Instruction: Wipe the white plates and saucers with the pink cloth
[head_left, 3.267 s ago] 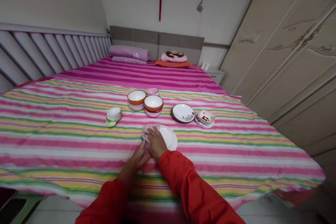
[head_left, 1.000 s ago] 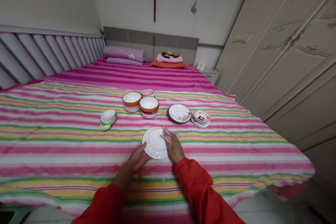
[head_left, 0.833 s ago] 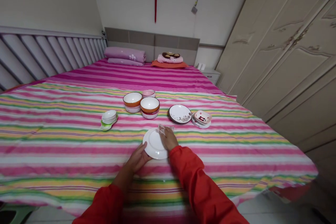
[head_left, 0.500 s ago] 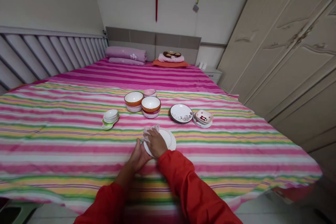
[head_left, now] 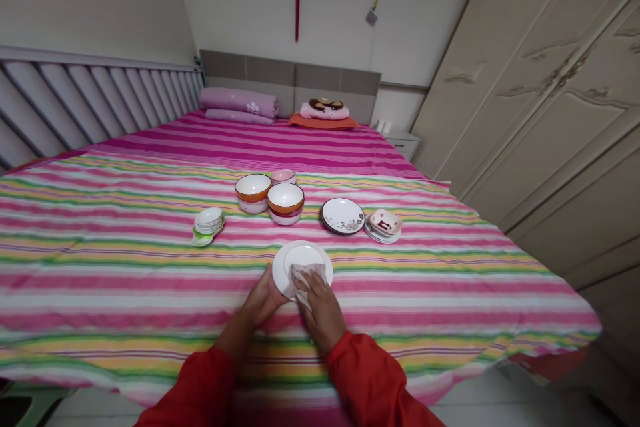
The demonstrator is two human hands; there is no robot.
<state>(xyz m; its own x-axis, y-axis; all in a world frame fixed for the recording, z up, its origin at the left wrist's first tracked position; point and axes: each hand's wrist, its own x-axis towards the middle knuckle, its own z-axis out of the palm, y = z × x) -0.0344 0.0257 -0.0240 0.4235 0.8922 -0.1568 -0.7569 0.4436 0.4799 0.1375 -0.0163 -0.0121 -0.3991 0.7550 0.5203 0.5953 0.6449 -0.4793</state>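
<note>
A white plate (head_left: pixel 303 258) lies on the striped bedcover (head_left: pixel 125 260) in front of me. My left hand (head_left: pixel 263 301) grips the plate's near left rim with curled fingers. My right hand (head_left: pixel 320 303) presses a pale crumpled cloth (head_left: pixel 303 275) onto the near part of the plate, fingers closed over it. Both sleeves are red.
Beyond the plate stand orange-rimmed bowls (head_left: pixel 285 202), a pink bowl (head_left: pixel 283 176), a stack of small white dishes (head_left: pixel 209 220), a patterned plate (head_left: pixel 343 215) and a stack of small plates (head_left: pixel 383 225). Pillows (head_left: pixel 240 104) lie at the headboard. A wardrobe (head_left: pixel 550 93) stands right.
My right hand with the cloth has swept round the plate, from its far right edge over the left side to the near side. My left hand stays on the rim.
</note>
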